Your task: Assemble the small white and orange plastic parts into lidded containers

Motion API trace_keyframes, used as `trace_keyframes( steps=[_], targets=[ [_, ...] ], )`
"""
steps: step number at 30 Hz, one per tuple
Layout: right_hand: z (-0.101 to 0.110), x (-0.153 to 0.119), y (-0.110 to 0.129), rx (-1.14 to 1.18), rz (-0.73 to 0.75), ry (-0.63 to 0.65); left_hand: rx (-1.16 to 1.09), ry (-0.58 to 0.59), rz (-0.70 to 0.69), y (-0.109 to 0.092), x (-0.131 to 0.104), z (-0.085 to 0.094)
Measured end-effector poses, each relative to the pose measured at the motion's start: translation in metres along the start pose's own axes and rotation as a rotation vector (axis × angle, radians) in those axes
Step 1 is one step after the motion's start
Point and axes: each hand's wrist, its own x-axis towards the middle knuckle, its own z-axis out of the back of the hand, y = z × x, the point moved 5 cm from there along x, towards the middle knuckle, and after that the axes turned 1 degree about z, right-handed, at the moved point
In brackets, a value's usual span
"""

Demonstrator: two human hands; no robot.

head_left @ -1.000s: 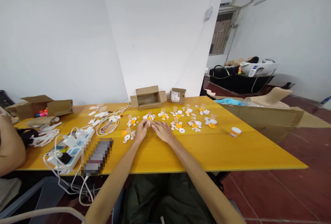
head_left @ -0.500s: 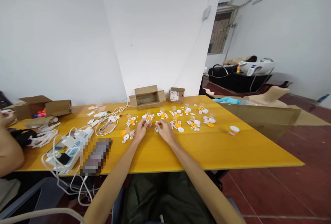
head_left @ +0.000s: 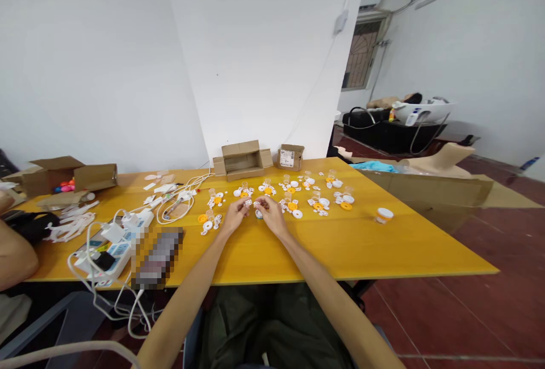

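Note:
My left hand (head_left: 235, 216) pinches a small white piece with dark markings (head_left: 248, 202) above the table. Close beside it, my right hand (head_left: 270, 213) holds another small white marked piece (head_left: 256, 204) between its fingertips. Below and between the hands lies a round light item (head_left: 259, 214), partly covered by the right fingers. Around them are groups of orange discs (head_left: 292, 206), white discs (head_left: 297, 214), clear cups (head_left: 316, 195) and small white pieces. One more group, with an orange disc (head_left: 202, 218), lies left of my left hand.
A white-lidded tub (head_left: 384, 215) stands at the right. Two cardboard boxes (head_left: 242, 163) (head_left: 290, 157) are at the back. On the left are a phone (head_left: 159, 258), a power strip (head_left: 123, 247), white cables and a person's arm (head_left: 17, 250).
Both hands have come slightly closer together. The clear item by my left fingers no longer shows, and marked white pieces now show at both hands' fingertips.

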Motion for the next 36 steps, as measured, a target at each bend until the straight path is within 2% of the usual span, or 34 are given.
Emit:
trace_keyframes(
  steps=[6, 13, 24, 28, 36],
  targets=[
    [-0.0005, -0.0010, 0.0042, 0.022, 0.039, 0.034, -0.010, 0.018, 0.010, 0.0016, -0.0015, -0.0029],
    [0.0011, -0.0014, 0.0098, 0.027, 0.089, 0.032, -0.012, 0.022, -0.086, -0.0040, -0.0017, -0.0066],
    [0.0010, -0.0007, 0.0062, 0.017, 0.079, 0.022, -0.058, 0.077, -0.026, 0.0004, -0.0003, -0.0073],
    [0.0008, -0.0009, 0.0072, 0.018, 0.073, 0.014, -0.067, 0.074, -0.045, -0.0019, -0.0005, -0.0074],
    [0.0015, -0.0009, 0.0103, 0.023, 0.066, 0.024, -0.083, 0.101, 0.013, -0.0068, -0.0025, -0.0102]
  ],
)
